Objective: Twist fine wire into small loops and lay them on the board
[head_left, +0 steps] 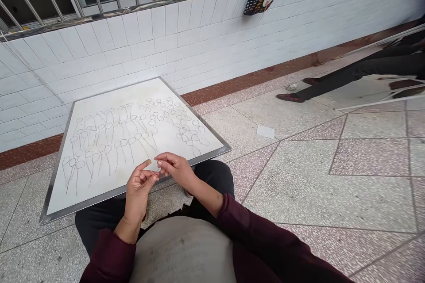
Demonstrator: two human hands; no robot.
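Strand (153,172) was the thing in hand: hair-thin, hard for me to make out, and held just off the near edge of the board (212,152), about midway along it. My left hand (137,188) had thumb and forefinger closed on one part of it, the other fingers curled under. My right hand (175,168) pinched it from the other side, fingertips almost touching the left's. Rows of finished loops (133,135) with long tails lay across the board, from its left edge to its far right corner. I judged the step to be shaping one more strand into such a loop, held in the air and not yet set down. The next move, as I read it, called for a steady two-handed pinch and a small twist, and then a free spot near the near edge.
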